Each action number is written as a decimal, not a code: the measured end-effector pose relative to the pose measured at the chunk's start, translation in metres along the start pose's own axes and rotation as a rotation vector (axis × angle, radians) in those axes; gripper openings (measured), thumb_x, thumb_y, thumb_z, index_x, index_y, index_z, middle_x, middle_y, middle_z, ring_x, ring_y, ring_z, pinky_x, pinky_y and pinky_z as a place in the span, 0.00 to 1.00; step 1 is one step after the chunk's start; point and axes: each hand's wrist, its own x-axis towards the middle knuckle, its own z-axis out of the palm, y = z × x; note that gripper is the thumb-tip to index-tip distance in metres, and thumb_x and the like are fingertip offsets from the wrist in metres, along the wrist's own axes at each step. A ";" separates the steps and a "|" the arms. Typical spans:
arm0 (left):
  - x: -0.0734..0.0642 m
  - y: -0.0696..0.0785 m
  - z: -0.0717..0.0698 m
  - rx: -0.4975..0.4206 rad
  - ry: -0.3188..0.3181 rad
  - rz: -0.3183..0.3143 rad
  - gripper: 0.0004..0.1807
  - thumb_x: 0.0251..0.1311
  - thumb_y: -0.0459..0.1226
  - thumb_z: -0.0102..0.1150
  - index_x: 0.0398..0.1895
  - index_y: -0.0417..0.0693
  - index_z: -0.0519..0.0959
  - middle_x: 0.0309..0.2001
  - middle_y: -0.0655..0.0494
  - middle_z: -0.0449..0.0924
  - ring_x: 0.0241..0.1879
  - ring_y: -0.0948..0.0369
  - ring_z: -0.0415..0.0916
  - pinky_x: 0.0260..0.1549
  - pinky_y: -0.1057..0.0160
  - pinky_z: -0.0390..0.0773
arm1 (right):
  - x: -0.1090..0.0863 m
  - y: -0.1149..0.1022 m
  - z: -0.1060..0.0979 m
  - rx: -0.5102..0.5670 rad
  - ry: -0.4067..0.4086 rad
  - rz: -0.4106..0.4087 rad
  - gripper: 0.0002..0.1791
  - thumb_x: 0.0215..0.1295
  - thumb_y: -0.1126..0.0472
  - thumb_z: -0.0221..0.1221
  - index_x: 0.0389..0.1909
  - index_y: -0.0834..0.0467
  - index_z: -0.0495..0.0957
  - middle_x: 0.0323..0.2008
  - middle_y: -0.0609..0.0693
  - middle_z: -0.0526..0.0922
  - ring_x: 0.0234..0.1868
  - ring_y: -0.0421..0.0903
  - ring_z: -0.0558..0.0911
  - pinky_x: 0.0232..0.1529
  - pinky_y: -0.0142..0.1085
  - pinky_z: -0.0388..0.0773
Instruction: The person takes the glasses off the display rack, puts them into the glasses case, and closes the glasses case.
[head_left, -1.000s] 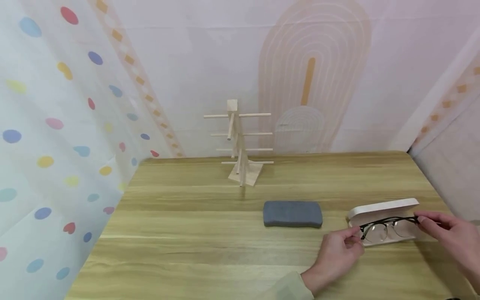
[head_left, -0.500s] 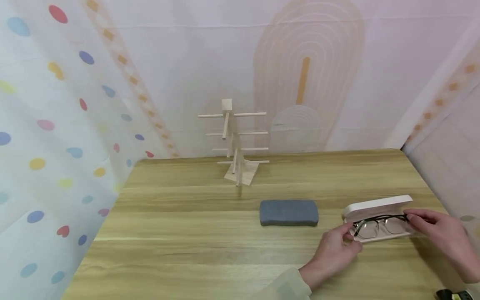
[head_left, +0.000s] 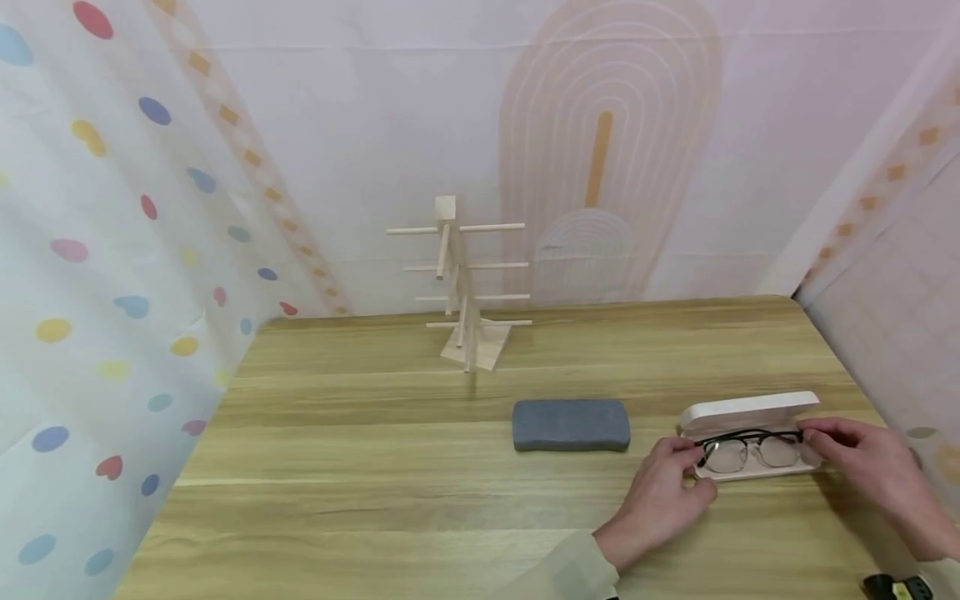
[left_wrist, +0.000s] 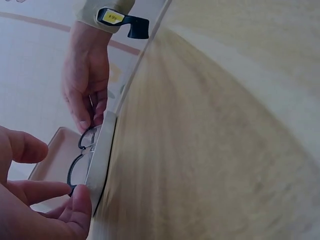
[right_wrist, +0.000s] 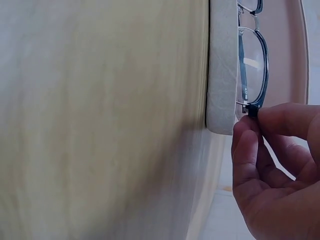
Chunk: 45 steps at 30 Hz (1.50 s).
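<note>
A pair of eyeglasses [head_left: 726,456] with black upper rims and clear lenses lies within an open white glasses case [head_left: 750,405] on the right of the table. Its pale pink lining shows behind the lenses, and the lid stands up at the back. My left hand [head_left: 663,496] holds the left corner of the frame, its thumb by the case's front edge. At the opposite corner, my right hand [head_left: 870,462] pinches the black hinge end between thumb and finger. The right wrist view shows a temple [right_wrist: 243,70] folded behind the lens.
A closed grey-blue glasses case [head_left: 572,425] lies left of the white one. Farther back stands a pale wooden rack [head_left: 446,208] with several pegs, near the patterned curtain [head_left: 360,150]. The wood-grain table [head_left: 360,492] extends to the left.
The eyeglasses have gone down a little, deeper into the white case, with both hands still on their ends. The whole head view has shifted, so everything appears farther left.
</note>
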 end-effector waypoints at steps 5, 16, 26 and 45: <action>-0.004 -0.002 0.000 -0.087 0.052 0.012 0.20 0.59 0.35 0.64 0.56 0.47 0.86 0.53 0.67 0.75 0.44 0.78 0.71 0.45 0.77 0.72 | 0.000 0.003 -0.001 0.006 0.011 -0.003 0.15 0.76 0.62 0.57 0.48 0.70 0.84 0.35 0.54 0.88 0.30 0.22 0.71 0.27 0.24 0.70; 0.005 -0.001 0.002 -0.397 0.211 -0.106 0.24 0.70 0.43 0.59 0.64 0.40 0.73 0.48 0.59 0.72 0.46 0.67 0.76 0.49 0.66 0.78 | 0.005 0.001 -0.009 0.227 -0.072 0.044 0.34 0.85 0.50 0.42 0.62 0.82 0.68 0.52 0.79 0.79 0.36 0.18 0.75 0.33 0.18 0.76; 0.025 0.006 0.000 -0.390 0.195 -0.210 0.30 0.73 0.58 0.53 0.63 0.45 0.77 0.50 0.57 0.83 0.50 0.63 0.79 0.54 0.61 0.77 | 0.025 -0.003 -0.009 0.394 -0.305 0.062 0.44 0.86 0.44 0.28 0.69 0.88 0.49 0.63 0.88 0.62 0.43 0.20 0.75 0.42 0.24 0.82; 0.044 0.014 -0.005 -0.218 0.173 -0.172 0.20 0.69 0.49 0.63 0.55 0.44 0.81 0.37 0.57 0.83 0.38 0.64 0.78 0.43 0.65 0.78 | 0.030 0.015 -0.010 0.447 -0.346 -0.005 0.35 0.86 0.55 0.41 0.69 0.87 0.52 0.61 0.80 0.70 0.46 0.19 0.75 0.46 0.23 0.81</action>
